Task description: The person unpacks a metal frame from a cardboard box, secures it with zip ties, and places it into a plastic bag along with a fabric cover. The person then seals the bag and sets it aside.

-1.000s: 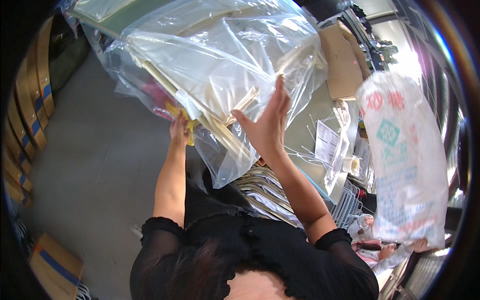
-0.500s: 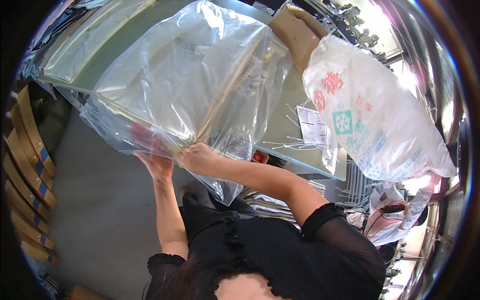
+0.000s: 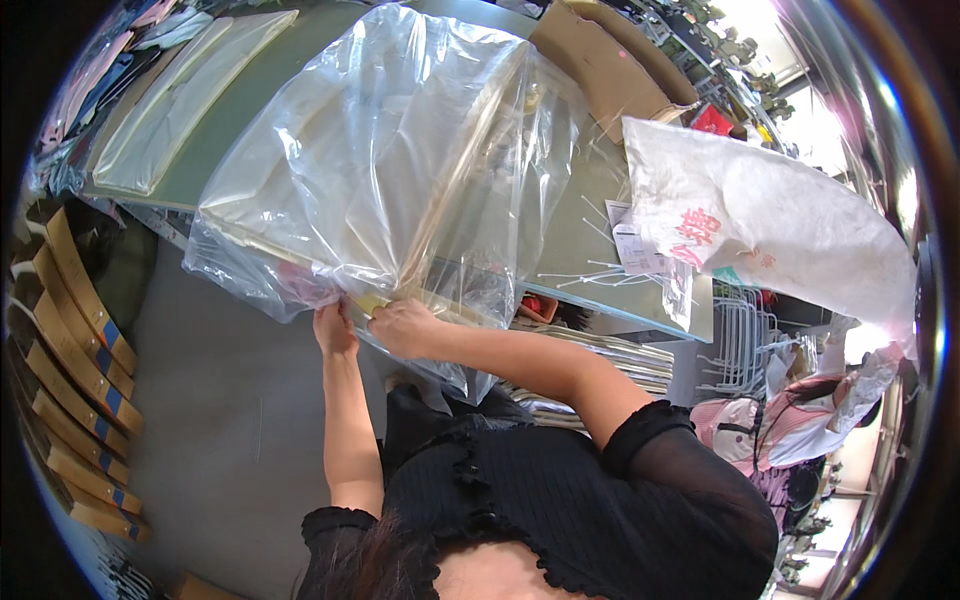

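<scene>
A large clear plastic bag (image 3: 330,150) covers a bulky pale stack at the edge of the green-topped table. Its loose end hangs over the near side. My left hand (image 3: 336,328) is closed on the bag's lower edge, where a reddish patch shows through the film. Just right of it, my right hand (image 3: 408,328) is curled shut on the gathered film near the stack's near corner. A small yellow piece (image 3: 371,303) shows between the two hands; what it is I cannot make out.
At right, a person (image 3: 770,425) stands behind a white woven sack (image 3: 770,200) with red print. White hooked ties (image 3: 600,272) and paper slips (image 3: 640,250) lie on the table (image 3: 590,190). A cardboard box (image 3: 605,60) stands behind; flat bagged packs (image 3: 190,100) lie far left; cartons (image 3: 80,380) line the left.
My left hand, spread beneath the film before, has closed on its edge. My right hand keeps its grip. The white sack has tipped flatter and lower, uncovering more of the cardboard box.
</scene>
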`<action>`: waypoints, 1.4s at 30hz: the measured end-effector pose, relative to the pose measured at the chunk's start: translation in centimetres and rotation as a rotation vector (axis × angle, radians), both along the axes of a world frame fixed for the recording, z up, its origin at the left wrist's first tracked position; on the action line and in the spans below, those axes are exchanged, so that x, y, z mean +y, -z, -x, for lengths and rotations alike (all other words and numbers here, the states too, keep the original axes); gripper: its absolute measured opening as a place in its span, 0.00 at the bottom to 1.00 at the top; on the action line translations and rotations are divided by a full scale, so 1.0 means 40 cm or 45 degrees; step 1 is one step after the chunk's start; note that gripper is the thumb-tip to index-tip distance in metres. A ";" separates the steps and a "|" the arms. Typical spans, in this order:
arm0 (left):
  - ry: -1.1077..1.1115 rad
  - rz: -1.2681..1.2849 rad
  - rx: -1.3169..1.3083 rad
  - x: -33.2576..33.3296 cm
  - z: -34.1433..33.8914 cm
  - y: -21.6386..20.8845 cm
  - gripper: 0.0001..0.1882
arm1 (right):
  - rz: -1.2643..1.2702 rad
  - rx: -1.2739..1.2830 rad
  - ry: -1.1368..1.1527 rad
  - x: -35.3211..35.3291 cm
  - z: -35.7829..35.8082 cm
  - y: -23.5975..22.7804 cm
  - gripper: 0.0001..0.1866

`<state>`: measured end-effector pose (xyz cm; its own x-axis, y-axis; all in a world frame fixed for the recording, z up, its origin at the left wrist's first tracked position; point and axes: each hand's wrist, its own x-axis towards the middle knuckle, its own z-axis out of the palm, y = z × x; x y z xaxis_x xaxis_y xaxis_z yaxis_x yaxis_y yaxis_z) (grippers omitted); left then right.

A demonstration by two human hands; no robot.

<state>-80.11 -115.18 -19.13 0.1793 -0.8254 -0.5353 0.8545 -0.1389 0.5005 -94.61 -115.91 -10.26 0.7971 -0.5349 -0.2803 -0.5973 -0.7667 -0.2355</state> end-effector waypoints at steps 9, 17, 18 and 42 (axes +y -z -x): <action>-0.117 0.413 0.382 0.015 0.017 -0.089 0.35 | -0.100 -0.071 0.249 0.003 -0.004 -0.050 0.23; -0.084 0.211 -0.223 -0.019 0.014 0.086 0.16 | -0.045 0.123 0.064 0.003 -0.006 0.058 0.27; -0.077 0.071 -0.063 -0.054 -0.026 0.151 0.14 | -0.040 0.077 0.077 0.005 -0.013 0.046 0.26; 0.048 0.127 -0.478 -0.028 -0.008 0.009 0.07 | -0.242 -0.110 0.259 -0.007 -0.048 0.071 0.15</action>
<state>-79.80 -116.31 -19.48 0.3158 -0.8800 -0.3548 0.6044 -0.1017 0.7902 -92.70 -116.20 -13.09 0.7040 -0.6308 -0.3263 -0.7058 -0.5705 -0.4199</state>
